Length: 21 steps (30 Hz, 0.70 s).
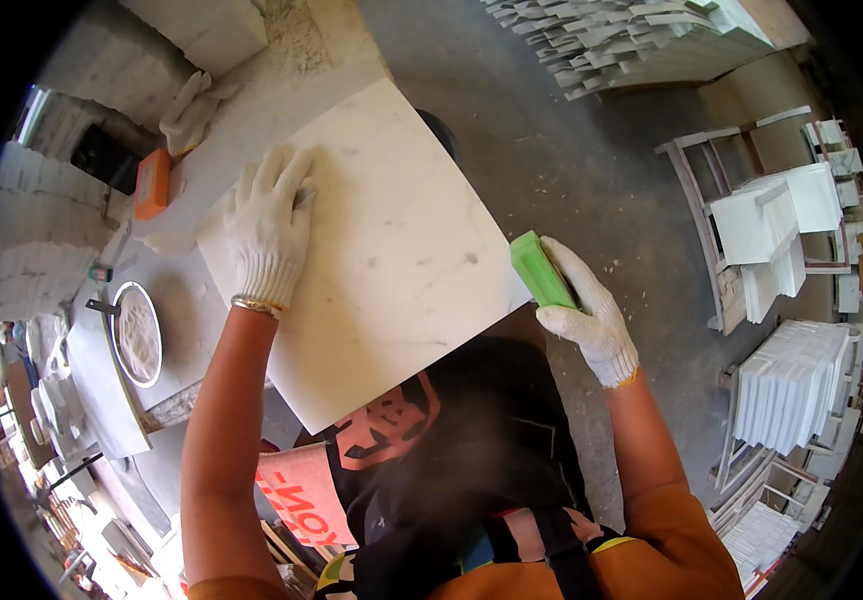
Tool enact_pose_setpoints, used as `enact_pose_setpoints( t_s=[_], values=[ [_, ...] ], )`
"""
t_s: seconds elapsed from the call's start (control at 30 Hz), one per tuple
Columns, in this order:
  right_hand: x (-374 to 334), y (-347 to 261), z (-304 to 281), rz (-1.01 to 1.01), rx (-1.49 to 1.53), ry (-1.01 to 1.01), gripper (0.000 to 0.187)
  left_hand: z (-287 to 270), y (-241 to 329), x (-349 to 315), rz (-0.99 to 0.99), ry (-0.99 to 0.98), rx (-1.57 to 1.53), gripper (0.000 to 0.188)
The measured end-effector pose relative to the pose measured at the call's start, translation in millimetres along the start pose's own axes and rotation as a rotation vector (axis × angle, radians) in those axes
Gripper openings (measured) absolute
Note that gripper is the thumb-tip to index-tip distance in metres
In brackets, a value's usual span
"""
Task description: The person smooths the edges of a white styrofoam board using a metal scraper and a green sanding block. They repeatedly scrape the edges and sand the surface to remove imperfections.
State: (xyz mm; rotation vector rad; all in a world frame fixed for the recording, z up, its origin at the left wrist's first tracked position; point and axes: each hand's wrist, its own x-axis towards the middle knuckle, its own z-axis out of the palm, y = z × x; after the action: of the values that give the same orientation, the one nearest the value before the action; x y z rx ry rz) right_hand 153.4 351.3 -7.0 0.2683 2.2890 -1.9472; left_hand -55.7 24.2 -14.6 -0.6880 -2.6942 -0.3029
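A white marble slab (pixel 391 250) with faint grey veins lies at an angle over the edge of the worktable, one corner pointing toward my body. My left hand (pixel 269 225), in a white knit glove, rests flat on the slab's left part with fingers stretched out. In my right hand (pixel 591 318), also gloved, is a green rectangular block (pixel 541 270), gripped between thumb and fingers. The block is right by the slab's right-hand corner; whether it touches the edge I cannot tell.
Left on the table are an orange block (pixel 152 184), a round white-rimmed bowl (pixel 158 340) and a crumpled glove (pixel 186 115). Stacked white tiles (pixel 791 385) and a rack with slabs (pixel 756 225) stand to the right. More stacked pieces (pixel 641 45) sit at the far right.
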Motion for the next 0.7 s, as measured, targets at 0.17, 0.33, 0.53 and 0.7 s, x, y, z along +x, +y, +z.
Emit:
enact_pose_setpoints(
  t_s=[0.17, 0.33, 0.53, 0.7],
  values=[
    [16, -6, 14, -0.126, -0.191, 0.077, 0.073, -8, 6, 4, -0.013, -0.015, 0.046, 0.038],
    [69, 10, 4, 0.077, 0.225, 0.161, 0.087, -10, 17, 10, -0.046, -0.072, 0.064, 0.034],
    [-51, 23, 3, 0.147, 0.647, 0.272, 0.107, 0, 4, 4, -0.149, -0.027, 0.162, 0.036],
    [-91, -2, 68, 0.138, 0.912, -0.017, 0.112, -3, -6, 19, -0.208, -0.097, 0.04, 0.03]
  ],
)
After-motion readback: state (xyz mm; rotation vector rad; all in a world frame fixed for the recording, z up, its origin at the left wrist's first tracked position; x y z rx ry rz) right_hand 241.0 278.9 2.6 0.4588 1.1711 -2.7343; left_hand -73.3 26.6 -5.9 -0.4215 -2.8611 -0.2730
